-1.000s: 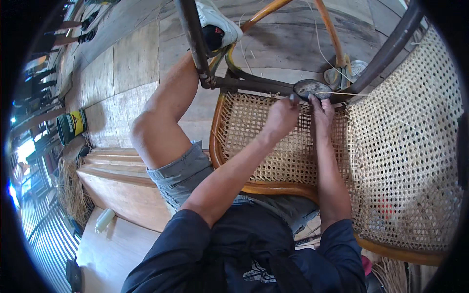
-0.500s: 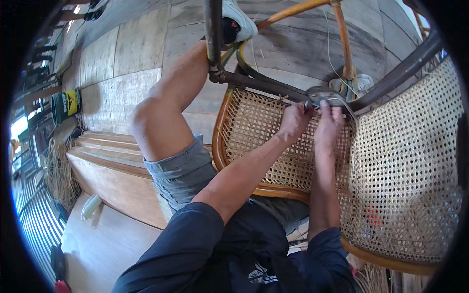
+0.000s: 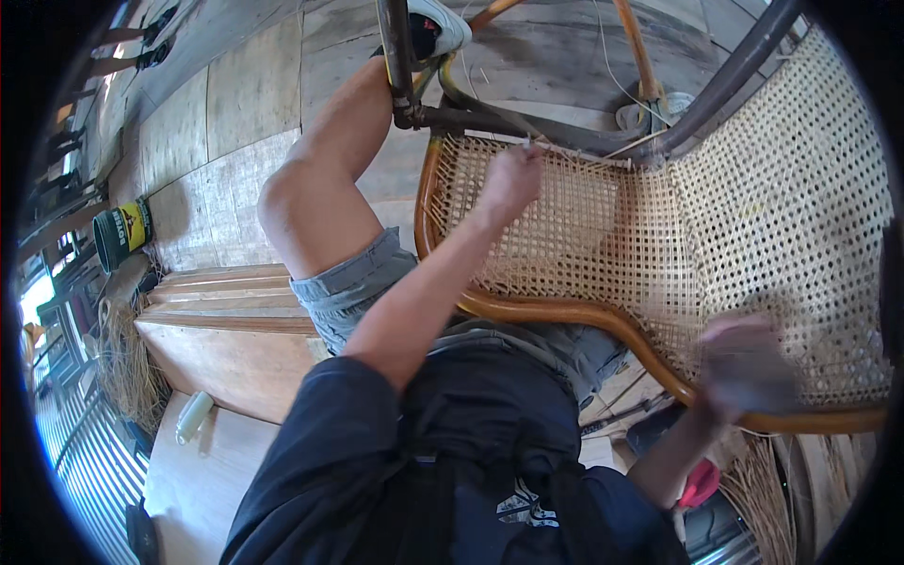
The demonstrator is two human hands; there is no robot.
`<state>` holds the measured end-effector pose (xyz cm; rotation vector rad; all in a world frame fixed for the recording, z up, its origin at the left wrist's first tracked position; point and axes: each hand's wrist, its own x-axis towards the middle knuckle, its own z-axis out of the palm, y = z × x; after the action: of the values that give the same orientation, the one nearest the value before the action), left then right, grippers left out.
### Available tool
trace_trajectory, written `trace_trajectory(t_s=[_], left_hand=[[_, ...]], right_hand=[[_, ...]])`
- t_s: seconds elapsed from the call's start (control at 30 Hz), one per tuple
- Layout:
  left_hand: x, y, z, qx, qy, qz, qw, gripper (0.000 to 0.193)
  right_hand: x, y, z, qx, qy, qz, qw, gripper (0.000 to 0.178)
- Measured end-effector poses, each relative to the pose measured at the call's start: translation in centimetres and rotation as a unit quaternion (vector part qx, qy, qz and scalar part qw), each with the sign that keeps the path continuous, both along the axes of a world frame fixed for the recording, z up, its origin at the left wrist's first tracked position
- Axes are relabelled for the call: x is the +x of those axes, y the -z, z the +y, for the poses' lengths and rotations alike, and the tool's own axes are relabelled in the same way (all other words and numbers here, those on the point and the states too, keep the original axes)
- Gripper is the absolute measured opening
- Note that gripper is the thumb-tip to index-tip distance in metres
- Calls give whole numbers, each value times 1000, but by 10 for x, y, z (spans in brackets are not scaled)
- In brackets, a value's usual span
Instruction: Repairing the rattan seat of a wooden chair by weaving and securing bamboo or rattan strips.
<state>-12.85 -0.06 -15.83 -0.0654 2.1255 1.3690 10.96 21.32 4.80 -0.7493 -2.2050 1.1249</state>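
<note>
A chair with woven cane on its seat (image 3: 565, 235) and backrest (image 3: 800, 179) lies across my lap. My left hand (image 3: 514, 181) is closed near the seat's far edge, beside a dark frame bar (image 3: 574, 137). A small pale tip shows above its fingers, too small to name. Loose cane ends stick out along that edge, and a thin pale piece lies near the seat's far right corner. Low at the right, my right hand (image 3: 739, 330), smeared by motion, holds a dark greyish object (image 3: 750, 377) over the near edge of the backrest. Its kind cannot be made out.
A wooden box-like bench (image 3: 221, 353) stands at my left, with a pale green bottle (image 3: 194, 416) near it. Beyond are a bundle of fibres (image 3: 127, 363) and a dark bucket (image 3: 121, 234). More cane strands (image 3: 758, 485) and a red object (image 3: 698, 483) are at lower right.
My right hand has moved from the seat's far right corner down and right, taking the dark object with it. My left hand has shifted left along the far edge. The chair has turned slightly.
</note>
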Motion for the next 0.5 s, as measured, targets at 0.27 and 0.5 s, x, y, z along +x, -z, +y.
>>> trace_trajectory(t_s=[0.27, 0.5], left_hand=[[53, -103, -78, -137, 384, 258, 876, 26], [86, -96, -35, -184, 454, 369, 790, 24]], right_hand=[[218, 84, -76, -488, 101, -280, 821, 11], [289, 136, -67, -510, 203, -327, 769, 4]])
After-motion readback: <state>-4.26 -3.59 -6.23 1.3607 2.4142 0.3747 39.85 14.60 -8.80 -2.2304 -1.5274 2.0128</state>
